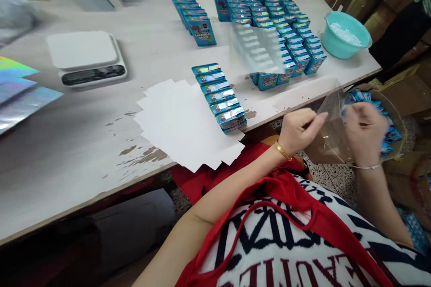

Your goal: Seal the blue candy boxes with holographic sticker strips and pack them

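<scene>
My left hand (299, 131) is closed, thumb against fingers, pinching one side of a clear plastic bag (332, 132). On the bag's other side my right hand (366, 132) is closed too, its fingers slightly blurred. The bag hangs between them, off the table's front edge, and looks empty. Under and behind the right hand, a round container (399, 119) holds several small blue packets (392, 136). To the left on the table, a row of blue candy boxes (218, 96) rests partly on a fanned stack of white sheets (178, 121).
Rows of blue boxes (299, 60) stand at the table's right, with clear plastic sheets or bags (257, 49) over some. Beyond them is a turquoise basin (343, 47) of white pieces. A white scale (84, 54) and shiny holographic sheets (27, 98) lie left.
</scene>
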Motion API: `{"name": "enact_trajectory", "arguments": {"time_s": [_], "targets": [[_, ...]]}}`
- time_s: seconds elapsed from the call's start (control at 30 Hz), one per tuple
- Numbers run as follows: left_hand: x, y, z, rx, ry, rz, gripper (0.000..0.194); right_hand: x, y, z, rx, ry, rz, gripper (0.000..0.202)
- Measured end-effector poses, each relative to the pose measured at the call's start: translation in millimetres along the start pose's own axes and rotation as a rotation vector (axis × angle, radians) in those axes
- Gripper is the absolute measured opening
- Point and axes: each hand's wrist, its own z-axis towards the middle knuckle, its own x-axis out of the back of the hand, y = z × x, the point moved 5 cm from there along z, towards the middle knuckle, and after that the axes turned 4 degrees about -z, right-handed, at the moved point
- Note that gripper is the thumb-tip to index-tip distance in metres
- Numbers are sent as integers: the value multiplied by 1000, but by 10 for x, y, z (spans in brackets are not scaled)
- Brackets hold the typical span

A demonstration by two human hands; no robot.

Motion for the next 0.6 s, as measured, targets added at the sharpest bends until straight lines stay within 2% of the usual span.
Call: {"name": "enact_trajectory", "arguments": {"time_s": [0.03, 0.07, 0.1, 0.13, 0.2, 0.27, 0.33, 0.4, 0.43, 0.5, 0.53, 0.6], "targets": [[59, -48, 30, 59, 64, -51, 48, 150, -128, 45, 47, 113, -49, 15], [138, -140, 44, 133, 131, -86, 48, 216, -258, 74, 97, 171, -78, 16], [232, -272, 32, 217, 195, -104, 48, 181, -373, 87, 148, 163, -102, 20], [339, -432, -9, 309, 252, -105, 48, 46, -460, 82, 197, 95, -128, 24], [583, -768, -187, 497, 347, -55, 48, -456, -530, 8, 278, -157, -211, 30], [829, -989, -457, 622, 403, 53, 47, -1042, -482, -122, 288, -372, -289, 34], [1034, -985, -723, 599, 456, 192, 36, -1535, -418, -261, 265, -533, -346, 38], [1131, -803, -892, 456, 463, 325, 21, -1847, -412, -373, 259, -642, -358, 39], [1125, -696, -923, 367, 414, 384, 15, -1937, -428, -412, 265, -684, -348, 39], [1016, -561, -899, 235, 189, 481, 6, -2023, -470, -458, 282, -752, -310, 37], [943, -558, -867, 210, 48, 528, 11, -2038, -483, -471, 287, -780, -286, 35], [819, -681, -799, 237, -206, 630, 24, -2048, -474, -490, 279, -818, -244, 33]]}}
